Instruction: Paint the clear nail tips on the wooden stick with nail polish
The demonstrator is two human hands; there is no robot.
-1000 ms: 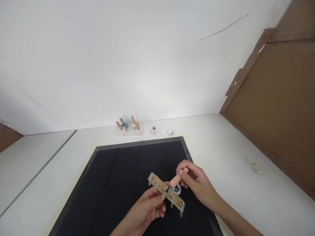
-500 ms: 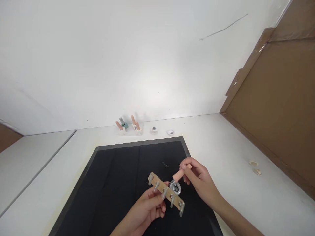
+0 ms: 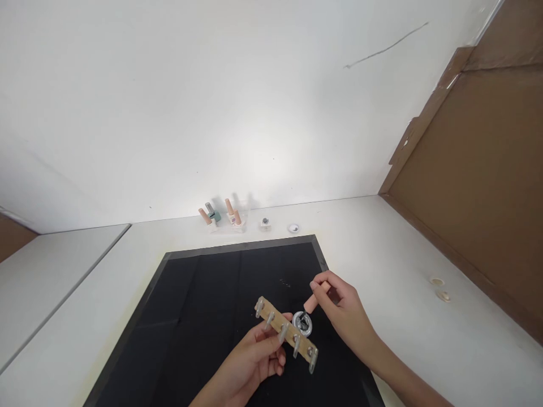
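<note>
My left hand (image 3: 253,362) grips a tan strip (image 3: 266,311) with several clear false nails fixed along it, held tilted above a black mat (image 3: 203,316). My right hand (image 3: 341,308) pinches a peach-coloured brush cap (image 3: 313,299), its tip pointing down into a small round jar (image 3: 302,323) of dark glittery polish that sits just behind the strip.
The mat lies on a white table (image 3: 403,294). At the table's back edge by the wall stand several small polish bottles (image 3: 220,216), a tiny pot (image 3: 265,223) and a small lid (image 3: 293,228). Two round discs (image 3: 439,288) lie at right near a brown board (image 3: 479,186).
My right hand has drawn the brush cap back from the strip and turned it more upright over the jar. The left hand and strip have stayed put.
</note>
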